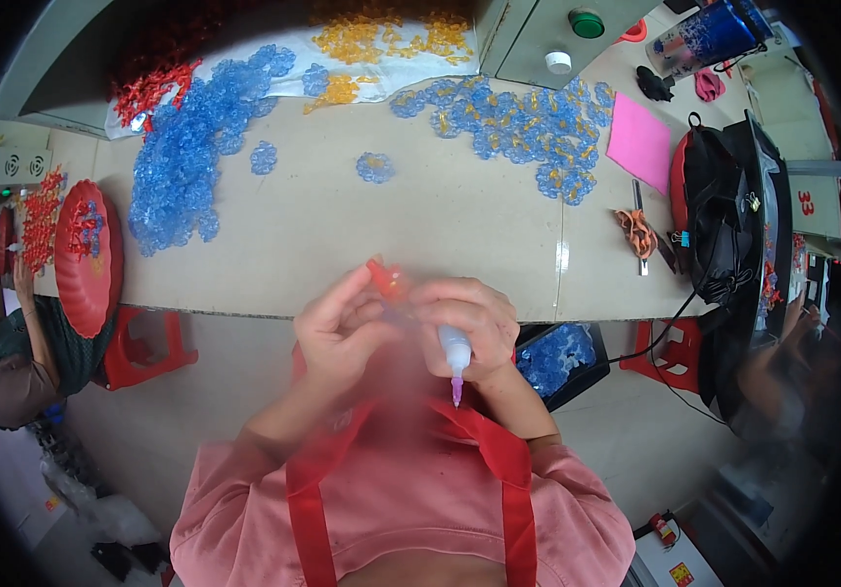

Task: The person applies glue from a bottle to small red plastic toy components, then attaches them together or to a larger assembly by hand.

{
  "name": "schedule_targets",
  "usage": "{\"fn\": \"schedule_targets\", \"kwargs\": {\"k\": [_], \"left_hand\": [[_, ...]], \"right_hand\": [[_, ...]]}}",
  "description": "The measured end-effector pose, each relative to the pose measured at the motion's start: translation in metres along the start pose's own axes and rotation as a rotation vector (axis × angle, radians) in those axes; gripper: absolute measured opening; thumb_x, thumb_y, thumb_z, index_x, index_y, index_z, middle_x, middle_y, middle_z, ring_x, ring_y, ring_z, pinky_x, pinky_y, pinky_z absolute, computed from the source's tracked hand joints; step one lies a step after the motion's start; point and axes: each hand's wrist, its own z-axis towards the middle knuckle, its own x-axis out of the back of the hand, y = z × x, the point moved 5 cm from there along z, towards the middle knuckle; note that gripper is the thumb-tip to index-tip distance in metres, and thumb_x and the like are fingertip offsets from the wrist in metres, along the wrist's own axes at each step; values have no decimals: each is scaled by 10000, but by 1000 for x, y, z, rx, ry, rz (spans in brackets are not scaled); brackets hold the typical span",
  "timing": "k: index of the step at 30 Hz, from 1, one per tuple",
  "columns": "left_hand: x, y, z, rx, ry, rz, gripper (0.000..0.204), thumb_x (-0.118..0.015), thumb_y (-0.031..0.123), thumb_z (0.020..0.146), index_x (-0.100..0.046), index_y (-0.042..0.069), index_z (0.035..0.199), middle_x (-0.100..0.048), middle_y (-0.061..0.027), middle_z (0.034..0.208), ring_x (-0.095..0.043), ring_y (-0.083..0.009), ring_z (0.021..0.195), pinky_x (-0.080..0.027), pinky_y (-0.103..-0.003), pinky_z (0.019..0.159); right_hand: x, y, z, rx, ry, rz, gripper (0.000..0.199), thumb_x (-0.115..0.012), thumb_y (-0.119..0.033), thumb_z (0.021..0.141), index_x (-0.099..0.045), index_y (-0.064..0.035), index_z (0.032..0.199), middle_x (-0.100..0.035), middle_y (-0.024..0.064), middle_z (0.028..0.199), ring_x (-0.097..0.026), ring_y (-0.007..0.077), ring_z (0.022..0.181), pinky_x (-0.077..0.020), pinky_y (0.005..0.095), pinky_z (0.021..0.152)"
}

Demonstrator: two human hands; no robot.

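Observation:
Just in front of the table's near edge, my left hand (337, 318) pinches a small red translucent piece (387, 281) between thumb and fingers. My right hand (474, 308) has its fingertips close to that piece, whether touching it is blurred. Tucked in the right palm is a small white squeeze bottle (454, 344), its pink needle tip pointing down. Beyond the hands, a lone blue flower-shaped piece (375, 167) with a yellowish centre lies on the table (332, 235). Blue clear flower pieces (181, 161) are heaped at the left.
Blue pieces with yellow centres (528, 127) spread at the back right. Yellow bits (352, 39) and red bits (151, 93) lie behind. A pink sheet (638, 144), orange-handled tool (636, 233) and black bag (719, 196) sit right. A red scalloped tray (73, 279) and another person (34, 352) are left.

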Motion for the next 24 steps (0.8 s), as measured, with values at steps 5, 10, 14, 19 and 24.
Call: {"fn": "schedule_targets", "kwargs": {"k": [5,10,14,19,24], "left_hand": [[2,-3,3,1,26,11,627,-695,-20,759,-392,-88,1304,-569,-215,1131,-579,-263,1037,-509,-301,835],[1,-7,4,-36,33,-67,635,-711,47,770,-396,-79,1306,-574,-199,1126,-577,-259,1040,-496,-310,857],[0,-5,6,-32,17,-108,640,-716,61,770,-397,-75,1307,-575,-196,1129,-575,-261,1048,-490,-318,871],[0,-2,7,-32,16,-8,640,-714,15,758,-395,-79,1305,-570,-214,1136,-583,-270,1041,-504,-317,858],[-10,12,9,-151,-71,196,633,-705,-43,743,-397,-91,1294,-549,-236,1159,-600,-280,1013,-525,-333,852]], "right_hand": [[-1,3,1,0,7,-6,280,-697,82,605,-610,-66,826,-649,80,817,-655,209,669,-523,278,549],[-2,3,2,3,-2,-31,281,-691,84,608,-609,-67,830,-650,78,822,-654,204,667,-519,275,546],[-2,3,1,-8,12,-19,306,-688,90,614,-600,-62,864,-652,84,835,-655,205,672,-518,278,550],[-1,8,-2,-25,36,25,342,-688,100,613,-591,-59,900,-650,100,844,-656,216,678,-528,284,568],[1,13,-4,-21,27,89,344,-688,106,609,-577,-51,895,-642,138,844,-659,233,698,-543,292,586]]}}
